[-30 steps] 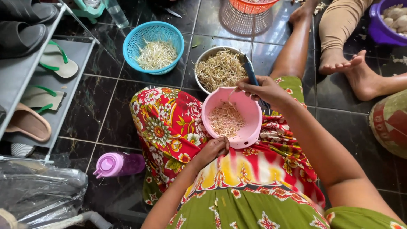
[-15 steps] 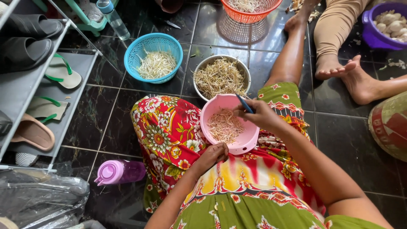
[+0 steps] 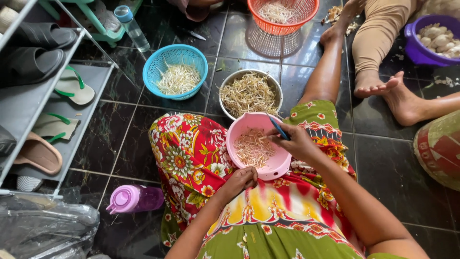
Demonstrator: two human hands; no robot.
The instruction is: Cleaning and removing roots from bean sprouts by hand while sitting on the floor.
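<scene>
One head-worn view looks steeply down from close above the person's lap (image 3: 268, 216), facing the tiled floor (image 3: 383, 158) ahead. The pink bowl (image 3: 239, 129) sits near centre, a shoe rack (image 3: 28, 105) at 9 o'clock, an orange basket (image 3: 306, 14) at 12.

A crumpled clear plastic bag (image 3: 45, 225) lies at the near left corner, on the dark tiled floor below the grey shoe rack (image 3: 28, 103); its film is transparent with grey-white glare, and what it holds cannot be told. Just right of it a purple water bottle (image 3: 136, 198) with a pink cap lies on its side; no label shows on it. At the far left a clear bottle (image 3: 134, 28) with a blue cap lies tilted, likewise bare. No signs or screens appear.
</scene>
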